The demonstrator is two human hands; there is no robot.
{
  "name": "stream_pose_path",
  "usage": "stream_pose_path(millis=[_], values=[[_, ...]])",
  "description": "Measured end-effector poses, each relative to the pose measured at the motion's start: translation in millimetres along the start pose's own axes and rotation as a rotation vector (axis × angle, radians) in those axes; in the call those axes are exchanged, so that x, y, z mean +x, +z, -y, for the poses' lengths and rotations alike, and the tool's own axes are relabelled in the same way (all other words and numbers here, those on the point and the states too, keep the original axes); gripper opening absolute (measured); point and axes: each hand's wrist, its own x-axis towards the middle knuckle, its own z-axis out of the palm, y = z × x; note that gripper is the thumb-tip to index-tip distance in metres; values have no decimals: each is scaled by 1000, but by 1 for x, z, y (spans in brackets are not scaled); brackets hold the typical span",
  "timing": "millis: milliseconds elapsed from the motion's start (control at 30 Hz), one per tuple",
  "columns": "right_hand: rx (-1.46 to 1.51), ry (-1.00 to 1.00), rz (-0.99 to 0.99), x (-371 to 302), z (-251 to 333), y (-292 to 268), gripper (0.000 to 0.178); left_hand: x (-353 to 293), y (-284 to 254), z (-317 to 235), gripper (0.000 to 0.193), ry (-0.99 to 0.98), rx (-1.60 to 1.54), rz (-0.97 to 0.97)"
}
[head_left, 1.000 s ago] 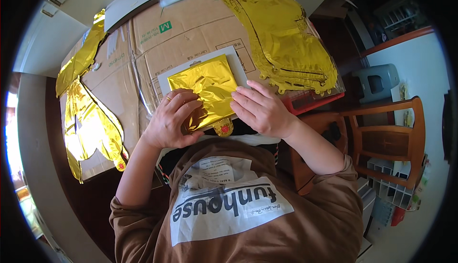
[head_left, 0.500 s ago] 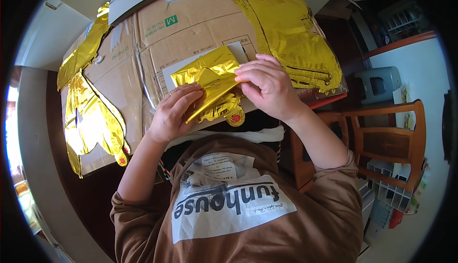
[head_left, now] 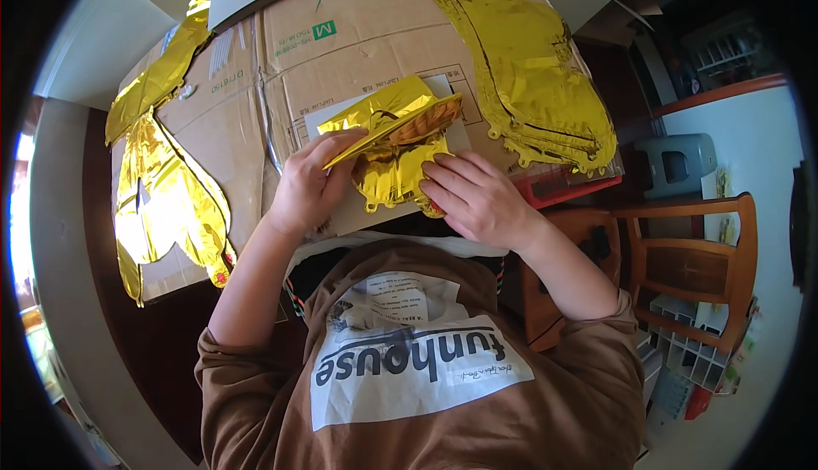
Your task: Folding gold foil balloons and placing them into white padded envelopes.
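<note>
Just beyond the shirt (head_left: 417, 368), the right hand (head_left: 481, 197) lays its fingers on the near part of the foil (head_left: 388, 182) — whether they pinch it, I cannot tell — while the left hand (head_left: 313, 178) grasps the raised fold at its left end. The foil sits part-folded on a card (head_left: 458, 138), over cardboard (head_left: 358, 61). It looks light, limp and slick, apt to crease; its folded edges seem the surest hold. Farther right lies a gold stack (head_left: 537, 78).

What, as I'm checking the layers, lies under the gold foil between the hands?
A pale card shows beyond the gold foil, with brown cardboard below; the card's middle is covered.
</note>
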Motion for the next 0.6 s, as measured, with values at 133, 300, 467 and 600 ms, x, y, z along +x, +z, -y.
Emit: stream_pose_path(millis=[133,300,467,600], values=[[165,1,-23,17,-6,-8,21,2,-4,5,30,31,17,-18],[351,89,101,35,-16,-23,18,4,-5,8,24,-58,-12,-52],[460,238,-180,66,-25,-20,10,7,-10,9,22,-69,-4,-47],[131,326,-230,82,-23,7,18,9,-11,11,23,-89,-26,-48]])
